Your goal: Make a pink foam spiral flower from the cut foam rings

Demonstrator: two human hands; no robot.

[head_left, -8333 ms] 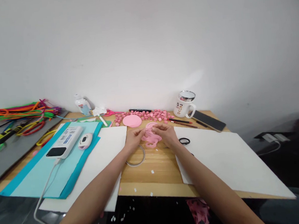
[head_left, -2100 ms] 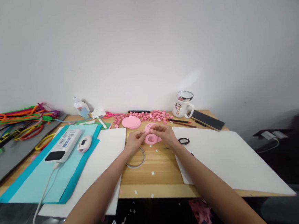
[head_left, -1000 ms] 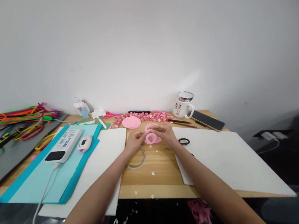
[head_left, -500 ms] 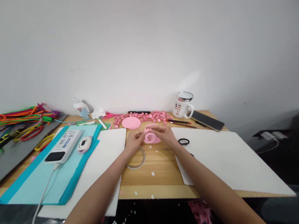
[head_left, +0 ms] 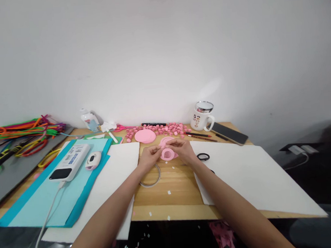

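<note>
My left hand [head_left: 151,155] and my right hand [head_left: 182,148] are close together over the middle of the wooden table, fingers bent into pinches. Small pink material shows at the fingertips, but what each hand grips is too small to make out. Just below the fingertips is a pink paper ring [head_left: 168,159], its round hole facing me. Other pink round paper [head_left: 168,139] lies behind it, partly covered by my right hand. Beyond my left hand sit flat pink paper discs [head_left: 145,136], beside a spread of small pink curled pieces [head_left: 171,129].
A roll of tape [head_left: 159,175] lies near my left wrist. White sheets [head_left: 244,175] flank the work area, with black-handled scissors [head_left: 203,157] at the right. A mug [head_left: 200,120], pencils [head_left: 199,134] and a phone [head_left: 229,133] stand or lie behind. Left is a white device [head_left: 71,162] on blue folders.
My fingertips have drawn slightly apart. The pink ring sits a little lower and further right, showing more of itself. Both forearms are nearly where they were.
</note>
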